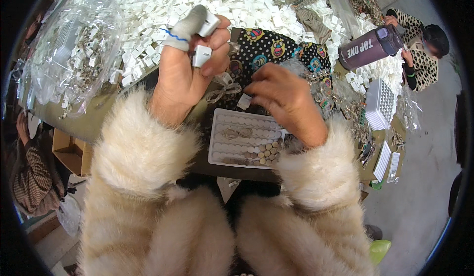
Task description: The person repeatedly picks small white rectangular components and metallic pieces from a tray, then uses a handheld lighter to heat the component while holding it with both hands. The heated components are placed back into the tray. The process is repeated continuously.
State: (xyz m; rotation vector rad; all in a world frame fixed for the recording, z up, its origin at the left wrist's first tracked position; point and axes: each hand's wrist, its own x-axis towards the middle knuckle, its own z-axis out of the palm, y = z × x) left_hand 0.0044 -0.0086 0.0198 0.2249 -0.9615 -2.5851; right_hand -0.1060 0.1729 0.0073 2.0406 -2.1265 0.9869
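Note:
Raised over the table, my left hand [180, 76] is closed around two small white plastic housings. One housing [210, 25] is held against the thumb, which wears a grey cover with a blue line; a slotted housing [202, 56] sits lower, by the bent fingers. My right hand [286, 98] has its fingers curled together, slightly blurred, above a tray. A small white piece [244, 101] shows just under its fingertips; whether they grip it I cannot tell. The white ridged tray [213, 142] holds round metal discs [268, 152] at its right side and loose wires [237, 133].
A large heap of white housings [148, 9] covers the back of the table. Dotted black cloth [266, 46], a purple bottle [370, 48] and stacked white trays [379, 103] lie to the right. A cardboard box [71, 152] stands left. Other people [422, 54] are at both sides.

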